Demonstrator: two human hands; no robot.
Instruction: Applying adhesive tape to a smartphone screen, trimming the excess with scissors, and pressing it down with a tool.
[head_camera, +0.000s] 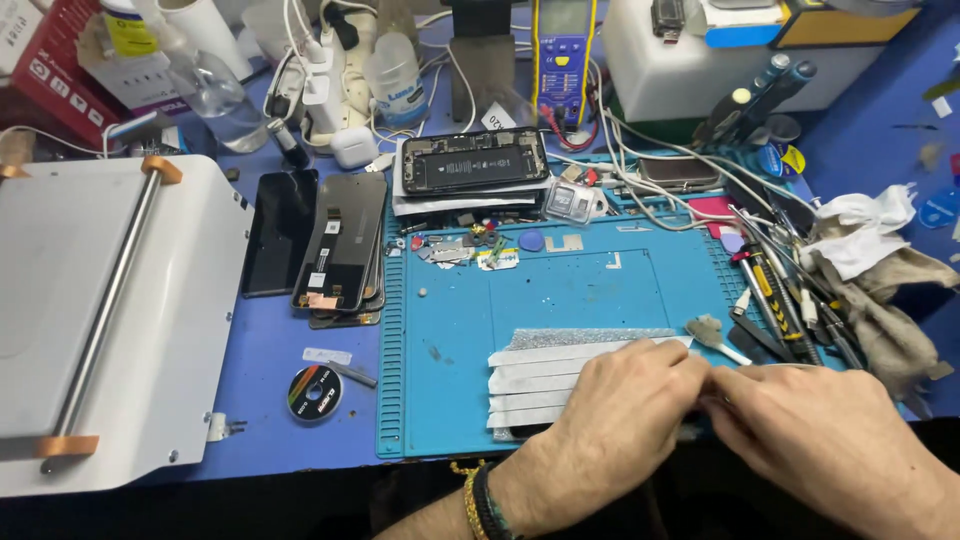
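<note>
Under both hands (700, 400), pale strips (560, 375), seemingly tape.

I work at a blue-topped bench (290, 400), lit bright & even from above. A flat white metal machine w/ a steel roller bar (110, 300) fills my left side. A white plastic box (680, 70) sits at the back, cables & bottles crowding round it.

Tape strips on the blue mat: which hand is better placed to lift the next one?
Left, probably. The left hand lies directly over the tape strips, while the right hand sits off their right end, fingertips meeting the left's.
</note>
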